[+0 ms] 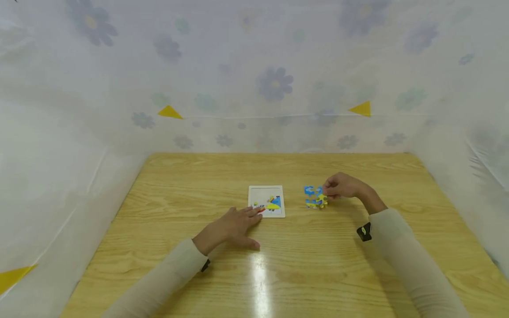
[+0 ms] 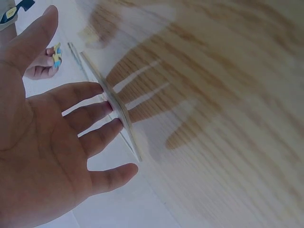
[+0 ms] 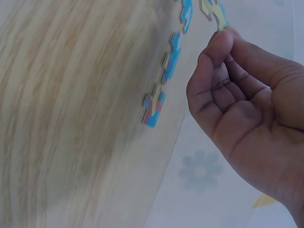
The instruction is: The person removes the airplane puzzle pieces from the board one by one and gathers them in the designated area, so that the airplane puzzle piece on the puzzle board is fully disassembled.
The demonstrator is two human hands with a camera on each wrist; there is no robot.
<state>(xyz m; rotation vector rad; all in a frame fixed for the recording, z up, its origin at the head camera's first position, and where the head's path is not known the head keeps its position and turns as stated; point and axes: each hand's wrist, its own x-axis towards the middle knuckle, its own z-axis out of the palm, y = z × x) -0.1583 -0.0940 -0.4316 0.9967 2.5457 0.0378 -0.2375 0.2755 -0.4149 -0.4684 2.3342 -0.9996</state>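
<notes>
My right hand (image 1: pixel 345 185) pinches a yellow and blue puzzle piece (image 3: pixel 219 15) between thumb and index finger, raised above the table. In the head view that piece overlaps a small group of loose puzzle pieces (image 1: pixel 309 191), blue and yellow. Several of them, one with some pink (image 3: pixel 154 110), lie flat in the right wrist view. To the left, my left hand (image 1: pixel 237 226) has its fingers extended, and the fingertips rest on the near left edge of a white-framed puzzle board (image 1: pixel 284 201). A few coloured pieces sit in the board's lower part, partly hidden by the fingers.
The wood-grain table (image 1: pixel 191 176) carries the board and pieces. A pale flowered sheet (image 1: pixel 246 57) rises behind and at both sides, with yellow triangles (image 1: pixel 362 109) on it. Both wrists wear dark devices (image 1: pixel 363 231).
</notes>
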